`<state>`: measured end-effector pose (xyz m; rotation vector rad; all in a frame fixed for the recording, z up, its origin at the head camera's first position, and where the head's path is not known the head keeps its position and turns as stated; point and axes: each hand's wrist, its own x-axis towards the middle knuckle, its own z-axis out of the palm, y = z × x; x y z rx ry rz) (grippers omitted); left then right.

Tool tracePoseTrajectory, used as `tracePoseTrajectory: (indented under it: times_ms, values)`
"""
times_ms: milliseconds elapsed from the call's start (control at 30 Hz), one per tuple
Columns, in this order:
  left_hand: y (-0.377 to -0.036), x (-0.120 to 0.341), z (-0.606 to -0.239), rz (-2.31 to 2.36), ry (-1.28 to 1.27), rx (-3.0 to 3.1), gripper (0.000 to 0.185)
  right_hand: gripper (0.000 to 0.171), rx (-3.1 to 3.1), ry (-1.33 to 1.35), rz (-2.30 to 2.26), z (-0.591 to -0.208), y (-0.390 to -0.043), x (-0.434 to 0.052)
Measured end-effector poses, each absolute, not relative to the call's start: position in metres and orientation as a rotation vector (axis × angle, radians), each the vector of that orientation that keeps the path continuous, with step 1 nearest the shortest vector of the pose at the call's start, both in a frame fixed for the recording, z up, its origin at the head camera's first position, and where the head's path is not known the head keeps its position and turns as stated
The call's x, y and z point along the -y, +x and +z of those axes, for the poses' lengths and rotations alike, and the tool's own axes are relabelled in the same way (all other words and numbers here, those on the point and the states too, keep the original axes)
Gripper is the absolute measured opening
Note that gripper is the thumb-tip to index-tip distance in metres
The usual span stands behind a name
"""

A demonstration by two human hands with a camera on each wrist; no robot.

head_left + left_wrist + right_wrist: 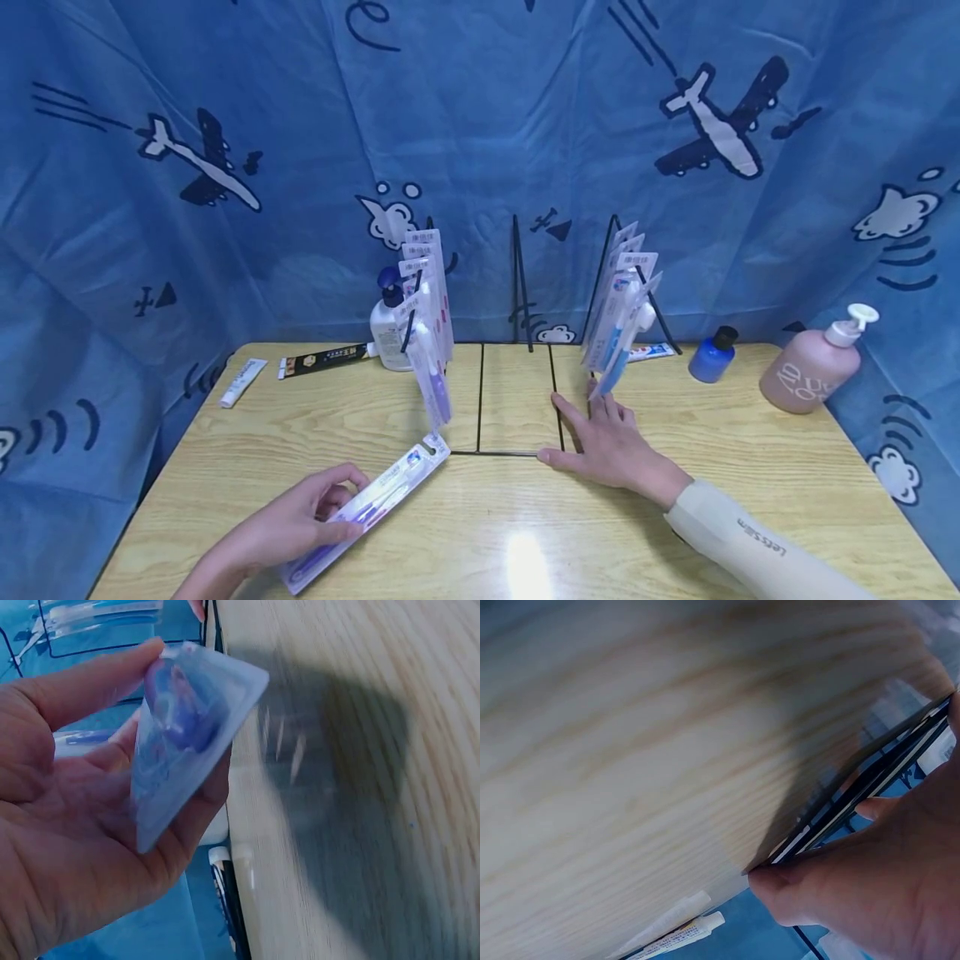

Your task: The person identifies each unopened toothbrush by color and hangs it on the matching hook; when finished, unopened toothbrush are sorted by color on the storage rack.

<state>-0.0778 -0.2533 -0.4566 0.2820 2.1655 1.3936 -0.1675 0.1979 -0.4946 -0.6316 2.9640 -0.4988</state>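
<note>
My left hand (303,517) grips a packaged toothbrush (401,479) with a purple handle, thumb on one side and fingers on the other. The pack slants over the table, its hang-hole end near the front of a black wire rack (480,400). The left wrist view shows the end of the clear blister (180,712) close up. My right hand (611,442) rests on the rack's base with fingers spread, the thumb touching the front bar. Packaged purple toothbrushes (431,367) stand in the rack's left side, and blue ones (618,342) in its right side.
Behind the rack's left side stands a white pump bottle (386,329), with a black toothpaste tube (326,361) and a small white tube (242,383) farther left. Right of the rack are a blue bottle (711,357) and a pink pump bottle (810,367). A blue curtain (480,125) hangs behind.
</note>
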Motion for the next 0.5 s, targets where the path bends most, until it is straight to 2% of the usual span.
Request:
tracePoseTrajectory:
  times_ms: [300, 500]
  values:
    - [-0.082, 0.244, -0.454, 1.386, 0.421, -2.061, 0.033, 0.095, -2.966, -0.642, -0.495, -0.496, -0.168, -0.197]
    - [-0.085, 0.224, -0.445, 1.545, 0.53, -2.19, 0.03, 0.094, -2.966, -0.637, -0.462, -0.493, -0.168, -0.197]
